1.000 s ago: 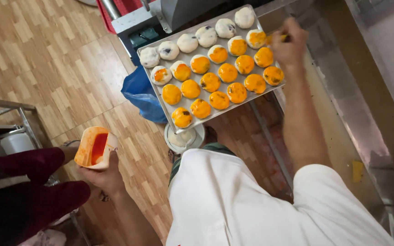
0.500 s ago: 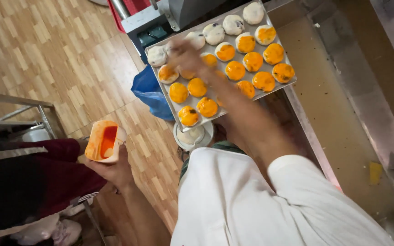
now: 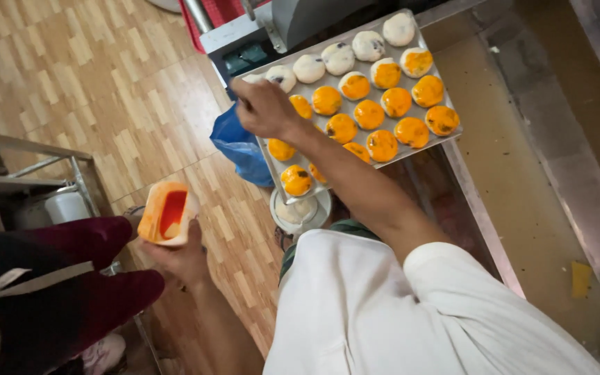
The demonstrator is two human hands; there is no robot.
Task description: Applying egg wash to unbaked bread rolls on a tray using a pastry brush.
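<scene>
A metal tray [image 3: 445,92] holds several round buns. Most are glazed orange [image 3: 369,114]; the far row is still pale white [image 3: 338,58]. My right hand [image 3: 265,107] reaches over the tray's left end above a pale bun [image 3: 280,76], fingers closed on a small brush of which only a tip shows. My left hand [image 3: 183,255] is low at the left and holds a small cup [image 3: 167,214] stained orange, with orange glaze inside. My white sleeve and apron fill the bottom of the view.
A blue plastic bag [image 3: 239,147] and a white bowl [image 3: 301,210] sit below the tray's left end. A person in dark red clothes [image 3: 71,278] is at lower left beside a metal rack [image 3: 36,161]. A steel counter [image 3: 522,173] runs along the right.
My right hand has swept from the tray's far right end across the buns to its left end. The left hand keeps holding the cup at about the same spot.
</scene>
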